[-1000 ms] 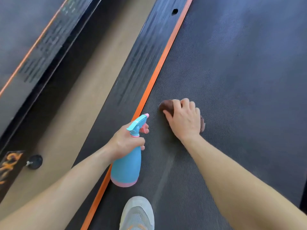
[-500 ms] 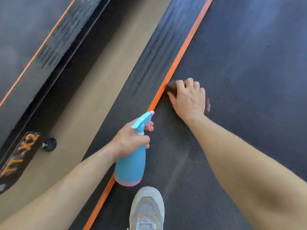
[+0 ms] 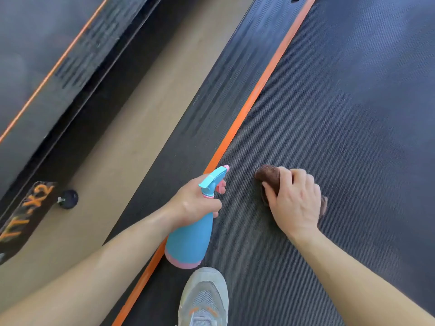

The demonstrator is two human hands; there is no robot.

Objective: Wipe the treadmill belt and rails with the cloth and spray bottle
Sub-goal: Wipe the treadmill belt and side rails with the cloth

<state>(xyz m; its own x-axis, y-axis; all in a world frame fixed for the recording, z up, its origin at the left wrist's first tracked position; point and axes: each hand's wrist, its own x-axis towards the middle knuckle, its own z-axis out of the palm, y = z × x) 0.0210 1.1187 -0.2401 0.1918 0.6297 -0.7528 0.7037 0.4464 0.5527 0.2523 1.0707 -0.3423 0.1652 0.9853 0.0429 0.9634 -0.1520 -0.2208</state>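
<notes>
The dark textured treadmill belt [image 3: 341,118] fills the right of the view. An orange strip [image 3: 249,104] borders it, with the black ribbed side rail [image 3: 211,109] to its left. My right hand [image 3: 295,201] grips a bunched brown cloth [image 3: 268,175] and presses it onto the belt, a little right of the orange strip. My left hand [image 3: 195,203] holds the neck of a blue spray bottle [image 3: 190,238] with a pink base and trigger, nozzle aimed up the belt.
My grey sneaker [image 3: 204,300] stands on the belt just below the bottle. A tan floor strip [image 3: 131,142] separates this treadmill from a neighbouring one [image 3: 47,74] at left, whose round black foot [image 3: 69,198] rests on the floor.
My right hand has pulled the cloth back along the belt toward me and away from the orange strip. The left hand with the bottle has hardly moved.
</notes>
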